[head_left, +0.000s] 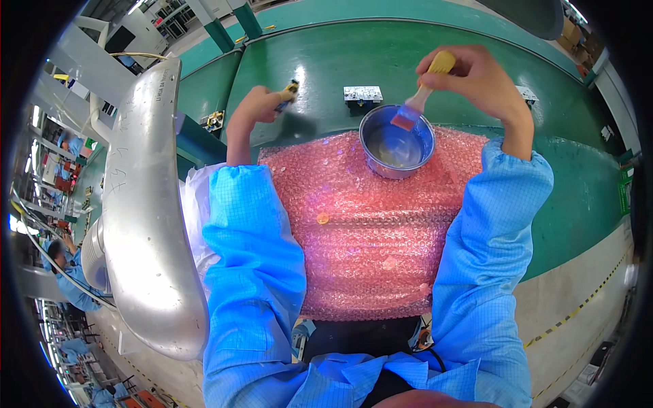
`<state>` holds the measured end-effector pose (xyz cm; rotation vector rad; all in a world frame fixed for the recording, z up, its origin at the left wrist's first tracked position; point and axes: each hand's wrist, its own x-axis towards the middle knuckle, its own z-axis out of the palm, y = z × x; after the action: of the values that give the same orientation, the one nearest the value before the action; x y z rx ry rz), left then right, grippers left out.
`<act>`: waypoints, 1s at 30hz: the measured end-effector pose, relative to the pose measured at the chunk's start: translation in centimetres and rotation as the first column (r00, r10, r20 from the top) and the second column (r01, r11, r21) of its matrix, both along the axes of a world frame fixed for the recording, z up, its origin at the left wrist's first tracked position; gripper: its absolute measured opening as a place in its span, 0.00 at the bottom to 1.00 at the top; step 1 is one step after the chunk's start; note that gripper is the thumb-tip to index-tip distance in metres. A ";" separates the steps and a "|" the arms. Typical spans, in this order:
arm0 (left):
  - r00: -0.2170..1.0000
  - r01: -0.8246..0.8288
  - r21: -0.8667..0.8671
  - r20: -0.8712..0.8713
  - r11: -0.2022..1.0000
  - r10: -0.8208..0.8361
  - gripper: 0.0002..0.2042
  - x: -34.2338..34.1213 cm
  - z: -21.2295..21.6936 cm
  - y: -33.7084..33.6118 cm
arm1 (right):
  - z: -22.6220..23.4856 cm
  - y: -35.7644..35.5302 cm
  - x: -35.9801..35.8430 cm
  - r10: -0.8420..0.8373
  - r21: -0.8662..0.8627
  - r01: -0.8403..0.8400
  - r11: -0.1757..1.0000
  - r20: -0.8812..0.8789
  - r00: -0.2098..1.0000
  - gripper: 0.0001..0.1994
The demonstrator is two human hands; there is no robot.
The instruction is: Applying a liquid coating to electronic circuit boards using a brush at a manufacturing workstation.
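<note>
Flat brush (417,100), yellow-handled: gripped in right hand (478,78), bristles at the mouth of a metal bowl (391,171). Small part (290,92), blurred: gripped in left hand (256,109), far left. Pink bubble wrap (367,251): beneath bowl, extending nearer.

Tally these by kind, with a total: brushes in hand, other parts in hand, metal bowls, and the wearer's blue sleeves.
Brushes: 1, the yellow-handled brush in the right hand
Other parts: 1, a small blurred part in the left hand
Metal bowls: 1, the metal bowl
Blue sleeves: 2, the left sleeve and right sleeve
Total: 5
</note>
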<state>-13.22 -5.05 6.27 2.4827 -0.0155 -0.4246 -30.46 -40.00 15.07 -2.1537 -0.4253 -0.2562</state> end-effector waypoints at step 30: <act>0.908 0.182 -0.976 0.213 -0.119 -0.360 0.22 -5.1 3.1 -6.7 | -1.2 -1.0 1.7 -0.355 -0.156 0.351 0.923 0.003 0.935 0.09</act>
<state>-18.31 -11.73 9.33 0.8196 -0.6176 -0.4703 -28.72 -41.05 13.91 -2.3769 -0.0363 -0.4088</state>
